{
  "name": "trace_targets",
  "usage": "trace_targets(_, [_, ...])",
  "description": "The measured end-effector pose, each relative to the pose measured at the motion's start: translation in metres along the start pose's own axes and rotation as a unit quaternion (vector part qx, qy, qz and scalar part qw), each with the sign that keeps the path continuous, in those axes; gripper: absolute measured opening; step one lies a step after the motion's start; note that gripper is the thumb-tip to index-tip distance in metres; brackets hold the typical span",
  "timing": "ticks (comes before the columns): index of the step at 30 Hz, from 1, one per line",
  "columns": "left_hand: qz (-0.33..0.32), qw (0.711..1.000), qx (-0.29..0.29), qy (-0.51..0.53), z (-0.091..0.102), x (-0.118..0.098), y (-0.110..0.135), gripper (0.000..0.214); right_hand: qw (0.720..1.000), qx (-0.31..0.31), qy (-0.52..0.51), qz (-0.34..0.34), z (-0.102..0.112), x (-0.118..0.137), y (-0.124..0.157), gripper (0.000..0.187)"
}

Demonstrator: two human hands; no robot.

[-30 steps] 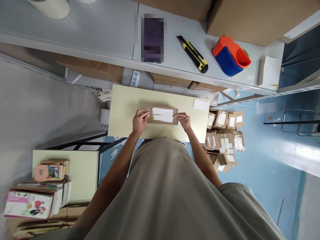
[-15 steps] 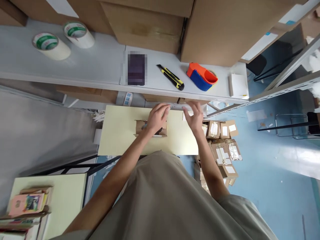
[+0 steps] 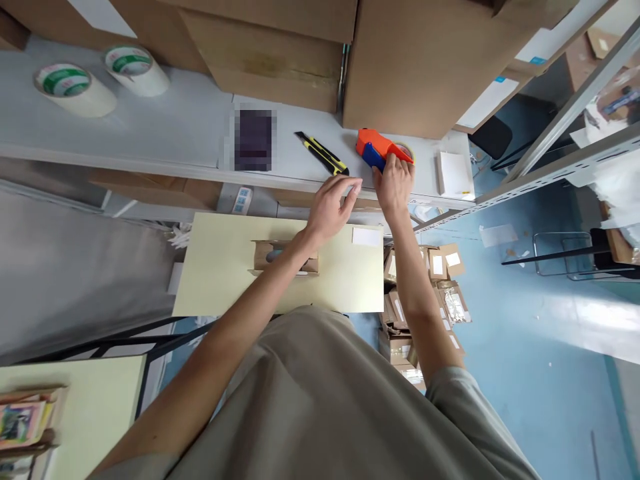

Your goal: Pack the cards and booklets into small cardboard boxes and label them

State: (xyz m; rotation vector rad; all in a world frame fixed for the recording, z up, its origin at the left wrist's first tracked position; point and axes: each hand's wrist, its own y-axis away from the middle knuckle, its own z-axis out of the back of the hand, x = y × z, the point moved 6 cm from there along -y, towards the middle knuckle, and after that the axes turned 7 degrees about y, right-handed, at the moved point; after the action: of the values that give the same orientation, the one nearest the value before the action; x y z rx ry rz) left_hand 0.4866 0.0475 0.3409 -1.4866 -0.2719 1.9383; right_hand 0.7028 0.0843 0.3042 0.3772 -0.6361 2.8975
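Observation:
At the shelf's front edge my right hand (image 3: 397, 183) has its fingers closed on an orange and blue tape dispenser (image 3: 376, 144), which is at the shelf surface beside a large carton. Part of the dispenser and a roll of tape are hidden behind the fingers. Just to the left, my left hand (image 3: 333, 208) hovers below the shelf edge, thumb and fingers apart with nothing between them. A yellow and black utility knife (image 3: 321, 154) lies near it on the shelf. Beneath my left forearm, a small open cardboard box (image 3: 262, 256) sits on the pale yellow table (image 3: 220, 267), its contents partly covered.
Two tape rolls (image 3: 83, 90) stand at the shelf's left. Large cartons (image 3: 400, 67) line its back. A white paper stack (image 3: 454, 175) lies at the shelf's right end. A white label (image 3: 366, 237) is on the table. Several boxes (image 3: 400, 307) are piled right of the table.
My right hand has reached forward to the shelf and taken hold of the tape dispenser, which has turned. My left hand has moved forward and right, away from above the small box.

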Motion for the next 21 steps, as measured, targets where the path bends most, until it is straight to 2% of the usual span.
trace_targets(3, [0.037,0.999,-0.02,0.024,0.015,-0.001,0.031,0.044,0.999,-0.005,-0.015,-0.039,0.015,0.012,0.029,0.037])
trace_targets(5, [0.074,0.995,-0.035,0.054,0.029,-0.002,0.058,0.039,0.997,-0.006,-0.062,-0.05,0.026,0.029,0.063,0.042])
trace_targets(7, [0.118,0.988,-0.047,0.092,0.044,-0.003,0.088,0.034,0.987,0.031,-0.152,-0.045,0.029,0.054,0.102,0.051])
trace_targets(10, [0.195,0.968,-0.067,0.142,0.063,0.002,0.135,0.032,0.951,0.094,-0.289,-0.058,0.023,0.097,0.159,0.051])
trace_targets(13, [0.245,0.949,-0.098,0.171,0.079,0.008,0.175,0.035,0.908,0.152,-0.385,-0.072,0.01,0.138,0.2,0.048])
trace_targets(17, [0.269,0.939,-0.13,0.173,0.1,0.013,0.209,0.035,0.875,0.213,-0.43,-0.072,-0.005,0.178,0.225,0.05])
trace_targets(21, [0.266,0.938,-0.126,0.183,0.123,0.01,0.223,0.031,0.871,0.234,-0.427,-0.074,-0.008,0.201,0.23,0.051])
